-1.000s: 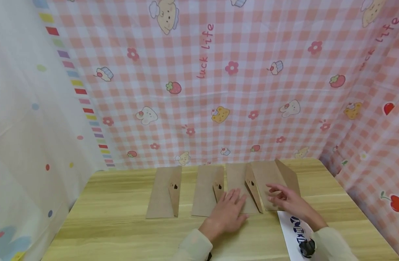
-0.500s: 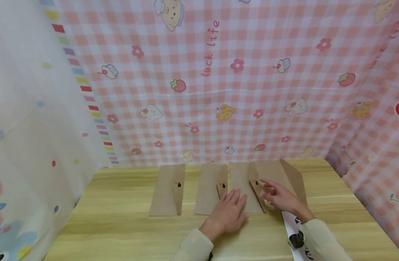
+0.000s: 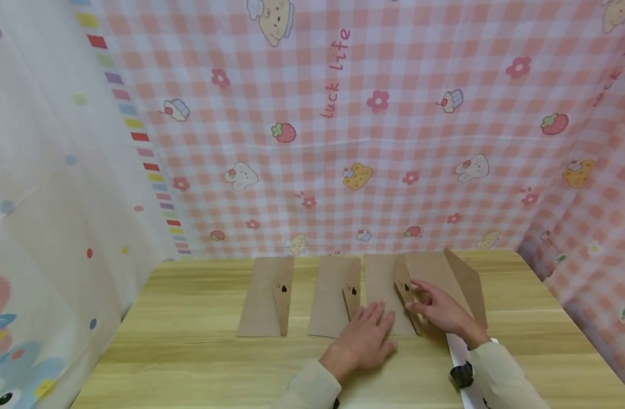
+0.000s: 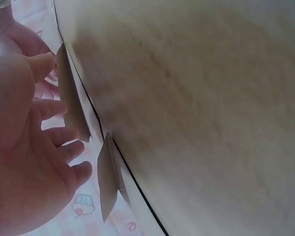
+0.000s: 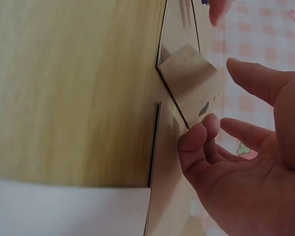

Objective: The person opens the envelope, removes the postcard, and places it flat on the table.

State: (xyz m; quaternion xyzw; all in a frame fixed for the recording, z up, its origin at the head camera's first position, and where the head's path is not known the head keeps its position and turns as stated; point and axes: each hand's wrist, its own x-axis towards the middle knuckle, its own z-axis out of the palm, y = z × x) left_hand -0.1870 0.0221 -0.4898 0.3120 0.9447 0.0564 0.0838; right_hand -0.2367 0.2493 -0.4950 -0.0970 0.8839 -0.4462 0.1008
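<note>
Several brown kraft-paper envelopes lie in a row on the table, their flaps at the right side tipped up. My left hand [image 3: 363, 343] rests with spread fingers across the lower part of the third envelope [image 3: 381, 278] from the left. Beside that envelope's raised flap [image 3: 403, 272], which carries a small dark print, is my right hand [image 3: 440, 309]. Its loosely bent fingertips [image 5: 192, 136] are right at the flap's edge in the right wrist view, the thumb standing apart. The fourth envelope [image 3: 427, 270] lies partly under my right hand, its flap [image 3: 468, 278] folded out.
A white printed sheet [image 3: 457, 349] lies at the front right, partly under my right forearm. The first envelope [image 3: 258, 295] and second envelope [image 3: 328, 295] are at the left. A pink checked cloth [image 3: 312, 159] hangs behind the wooden table [image 3: 190, 358].
My right hand has moved left, from over the fourth envelope to the flap of the third. My left hand stays on the third envelope. The head view has shifted slightly.
</note>
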